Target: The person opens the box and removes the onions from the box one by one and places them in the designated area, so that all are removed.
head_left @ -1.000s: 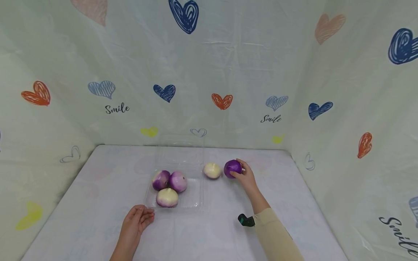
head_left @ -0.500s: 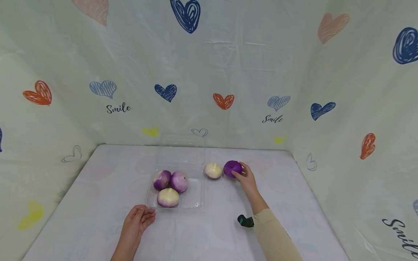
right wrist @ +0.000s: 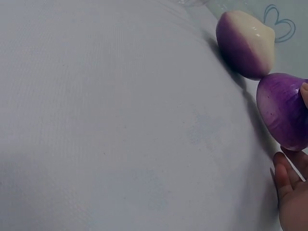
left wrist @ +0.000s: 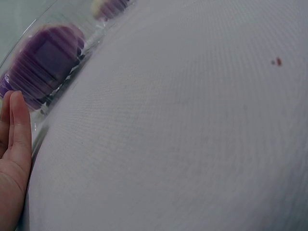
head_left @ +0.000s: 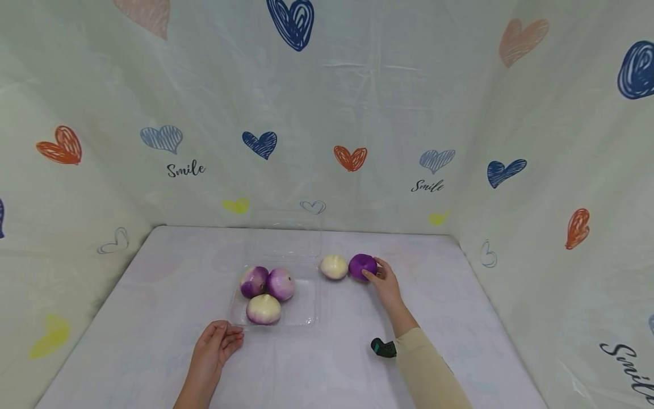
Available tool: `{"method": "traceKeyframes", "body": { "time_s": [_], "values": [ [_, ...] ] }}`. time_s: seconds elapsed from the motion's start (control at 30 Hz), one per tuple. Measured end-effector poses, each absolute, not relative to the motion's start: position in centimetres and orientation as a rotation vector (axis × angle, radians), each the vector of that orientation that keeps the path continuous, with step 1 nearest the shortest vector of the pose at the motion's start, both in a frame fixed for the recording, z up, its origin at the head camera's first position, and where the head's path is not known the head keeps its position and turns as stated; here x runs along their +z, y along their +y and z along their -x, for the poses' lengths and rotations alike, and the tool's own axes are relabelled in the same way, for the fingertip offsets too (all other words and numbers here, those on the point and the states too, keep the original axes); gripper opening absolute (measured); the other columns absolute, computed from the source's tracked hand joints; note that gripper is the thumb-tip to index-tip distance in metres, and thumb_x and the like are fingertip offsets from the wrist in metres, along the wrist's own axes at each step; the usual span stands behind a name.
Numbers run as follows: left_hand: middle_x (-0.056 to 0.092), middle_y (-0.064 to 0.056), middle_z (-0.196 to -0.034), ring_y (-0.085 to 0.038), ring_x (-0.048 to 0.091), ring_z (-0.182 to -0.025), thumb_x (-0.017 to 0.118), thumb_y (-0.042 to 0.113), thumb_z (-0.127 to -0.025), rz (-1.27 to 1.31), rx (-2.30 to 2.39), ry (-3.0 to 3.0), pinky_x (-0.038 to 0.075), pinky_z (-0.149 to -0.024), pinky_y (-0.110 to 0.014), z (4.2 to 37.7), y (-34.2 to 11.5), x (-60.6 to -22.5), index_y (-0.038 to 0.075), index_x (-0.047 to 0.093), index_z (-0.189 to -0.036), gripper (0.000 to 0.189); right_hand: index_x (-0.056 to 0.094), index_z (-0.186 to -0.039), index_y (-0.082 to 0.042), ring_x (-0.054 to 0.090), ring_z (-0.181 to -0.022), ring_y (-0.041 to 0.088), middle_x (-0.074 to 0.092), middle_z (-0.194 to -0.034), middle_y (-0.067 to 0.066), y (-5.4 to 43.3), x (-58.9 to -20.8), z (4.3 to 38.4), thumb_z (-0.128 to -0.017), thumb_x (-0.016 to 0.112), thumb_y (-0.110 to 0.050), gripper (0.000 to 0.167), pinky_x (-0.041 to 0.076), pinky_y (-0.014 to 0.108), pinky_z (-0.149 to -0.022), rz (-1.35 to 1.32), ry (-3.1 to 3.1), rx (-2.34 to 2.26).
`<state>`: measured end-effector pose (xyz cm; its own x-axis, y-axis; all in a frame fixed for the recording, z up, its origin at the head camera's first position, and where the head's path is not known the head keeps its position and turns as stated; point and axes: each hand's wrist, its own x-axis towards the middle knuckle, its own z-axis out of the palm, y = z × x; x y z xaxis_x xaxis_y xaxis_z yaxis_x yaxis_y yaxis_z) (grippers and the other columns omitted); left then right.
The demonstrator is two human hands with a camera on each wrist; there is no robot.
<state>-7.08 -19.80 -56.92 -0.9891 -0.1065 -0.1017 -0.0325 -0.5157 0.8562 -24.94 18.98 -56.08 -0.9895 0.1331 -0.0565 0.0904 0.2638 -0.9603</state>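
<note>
Onion (head_left: 360, 266) in right hand (head_left: 387, 285), pale onion (head_left: 334, 267), half purple from wrist

This looks like a curtained booth: heart-printed sheeting (head_left: 388, 108) surrounds a white table (head_left: 317, 369).

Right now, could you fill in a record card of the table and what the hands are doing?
Right hand: holds a deep purple onion
Left hand: at the near left corner of a clear plastic box; grip unclear
In the box: three onions
Outside the box: purple-and-white onion, left of the held one
Box lid: open, at the back
Backdrop: sheet printed with hearts and "Smile"
</note>
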Motion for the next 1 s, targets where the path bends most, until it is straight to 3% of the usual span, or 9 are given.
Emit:
{"method": "traceKeyframes", "body": {
  "time_s": [1.0],
  "values": [
    [0.07,-0.003,-0.091,-0.013,0.067,-0.084,0.044,0.019,-0.106,-0.124,-2.693,-1.488,0.058,-0.078,-0.025,7.08,-19.83,-57.29,0.013,0.057,-0.095,0.019,0.045,-0.142,-0.005,0.052,-0.114,0.035,0.056,-0.126,0.024,18.77,-56.35,24.65,-0.09,0.071,-0.027,0.062,0.046,0.048,-0.095,0.19,-2.577,1.769]
  ]
}}
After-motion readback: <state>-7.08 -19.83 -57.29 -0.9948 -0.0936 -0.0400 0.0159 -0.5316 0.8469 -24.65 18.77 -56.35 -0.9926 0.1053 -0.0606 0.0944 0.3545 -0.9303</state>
